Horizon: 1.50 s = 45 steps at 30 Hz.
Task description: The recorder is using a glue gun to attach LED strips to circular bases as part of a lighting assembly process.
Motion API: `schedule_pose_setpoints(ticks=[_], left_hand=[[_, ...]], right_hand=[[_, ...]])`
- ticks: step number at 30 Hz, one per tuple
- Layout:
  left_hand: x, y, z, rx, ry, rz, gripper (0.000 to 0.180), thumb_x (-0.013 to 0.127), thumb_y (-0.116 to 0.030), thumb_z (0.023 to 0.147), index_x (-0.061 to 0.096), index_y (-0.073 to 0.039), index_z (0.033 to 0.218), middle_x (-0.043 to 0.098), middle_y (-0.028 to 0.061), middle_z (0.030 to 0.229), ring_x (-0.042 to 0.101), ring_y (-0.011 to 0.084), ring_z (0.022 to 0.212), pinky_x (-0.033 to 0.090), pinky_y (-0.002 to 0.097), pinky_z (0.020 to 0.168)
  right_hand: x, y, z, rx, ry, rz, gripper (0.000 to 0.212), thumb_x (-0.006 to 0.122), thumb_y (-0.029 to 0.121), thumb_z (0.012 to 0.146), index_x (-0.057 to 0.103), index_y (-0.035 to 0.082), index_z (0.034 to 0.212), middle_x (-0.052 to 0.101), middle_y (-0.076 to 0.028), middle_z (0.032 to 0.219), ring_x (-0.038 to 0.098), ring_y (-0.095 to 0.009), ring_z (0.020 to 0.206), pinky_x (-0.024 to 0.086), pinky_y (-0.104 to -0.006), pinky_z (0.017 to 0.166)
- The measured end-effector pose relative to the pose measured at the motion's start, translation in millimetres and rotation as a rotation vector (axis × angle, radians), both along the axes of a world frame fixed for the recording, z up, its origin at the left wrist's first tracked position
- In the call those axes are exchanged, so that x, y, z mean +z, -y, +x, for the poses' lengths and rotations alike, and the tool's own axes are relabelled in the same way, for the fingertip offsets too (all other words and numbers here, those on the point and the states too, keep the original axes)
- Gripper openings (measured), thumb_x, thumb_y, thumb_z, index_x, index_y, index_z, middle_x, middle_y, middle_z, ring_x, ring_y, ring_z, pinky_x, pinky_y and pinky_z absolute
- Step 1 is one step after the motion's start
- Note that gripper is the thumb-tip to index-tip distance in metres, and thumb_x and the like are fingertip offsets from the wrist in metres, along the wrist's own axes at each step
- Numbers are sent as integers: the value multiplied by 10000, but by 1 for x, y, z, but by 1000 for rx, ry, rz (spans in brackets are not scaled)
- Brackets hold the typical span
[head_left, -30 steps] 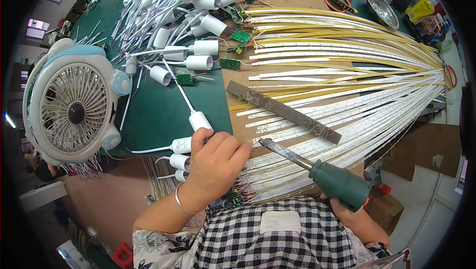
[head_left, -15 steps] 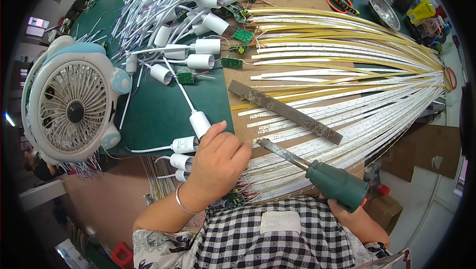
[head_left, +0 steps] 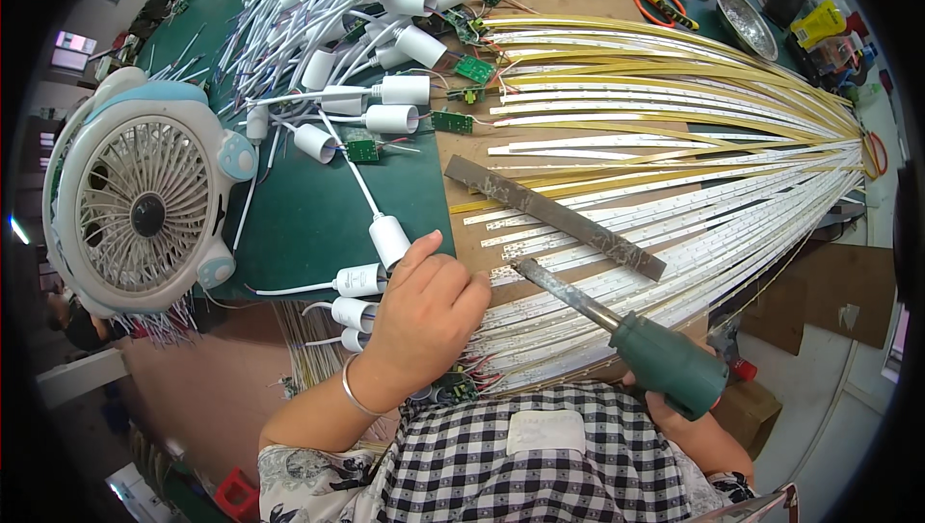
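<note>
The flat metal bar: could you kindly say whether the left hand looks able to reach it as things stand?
Probably yes: the metal bar lies just beyond the left hand, only flat strips and brown board show between, and the soldering iron is farther right.

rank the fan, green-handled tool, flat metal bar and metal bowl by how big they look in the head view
1. Fan
2. Green-handled tool
3. Flat metal bar, almost as long but slimmer
4. Metal bowl, probably farther
</note>
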State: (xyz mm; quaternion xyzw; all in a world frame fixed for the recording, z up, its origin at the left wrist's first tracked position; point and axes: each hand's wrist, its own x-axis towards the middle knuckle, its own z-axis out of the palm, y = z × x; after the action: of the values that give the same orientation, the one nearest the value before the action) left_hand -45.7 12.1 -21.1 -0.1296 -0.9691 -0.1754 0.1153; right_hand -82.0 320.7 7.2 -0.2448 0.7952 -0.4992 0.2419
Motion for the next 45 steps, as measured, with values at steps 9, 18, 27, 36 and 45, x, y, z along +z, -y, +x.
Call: schedule_pose_setpoints(ticks=[9, 18, 27, 36, 45], left_hand=[[-1, -1, 0, 5, -8, 14, 231, 702, -14, 666, 688, -52, 894, 533, 45, 782, 587, 218, 808, 454, 461, 1029], [0, 0, 0, 16, -2, 26, 232, 704, -12, 663, 683, -56, 890, 546, 47, 784, 584, 225, 809, 457, 462, 1022], [4, -1, 1, 9, -3, -21, 172, 646, -91, 722, 636, -52, 889, 535, 59, 787, 590, 236, 815, 470, 434, 974], [17, 2, 3, -50, 31, -3, 266, 728, -42, 653, 669, -63, 911, 566, 44, 792, 577, 238, 780, 457, 403, 790], [17, 16, -1, -92, 202, 38, 288, 743, -106, 688, 672, -78, 965, 596, 64, 929, 578, 267, 937, 427, 424, 877]], right_hand=[[-6, -10, 6, 34, -87, 69, 458, 584, 319, 952, 584, -56, 1215, 680, -116, 924, 671, -193, 822, 538, -323, 766], [-6, -11, 13, -104, 106, -82, 457, 588, 316, 952, 543, -35, 1242, 664, -104, 948, 651, -191, 808, 524, -324, 763], [-6, -3, 14, -272, 170, -230, 660, 585, 455, 957, 442, -44, 1364, 640, -151, 1133, 639, -195, 735, 527, -302, 671], [-7, -10, 15, -293, 200, -255, 675, 598, 445, 950, 414, -32, 1392, 621, -173, 1202, 638, -201, 735, 530, -307, 650], [-14, 41, -15, -400, 397, -612, 630, 557, 394, 962, 387, -36, 1390, 593, -204, 1188, 640, -278, 912, 538, -388, 804]])
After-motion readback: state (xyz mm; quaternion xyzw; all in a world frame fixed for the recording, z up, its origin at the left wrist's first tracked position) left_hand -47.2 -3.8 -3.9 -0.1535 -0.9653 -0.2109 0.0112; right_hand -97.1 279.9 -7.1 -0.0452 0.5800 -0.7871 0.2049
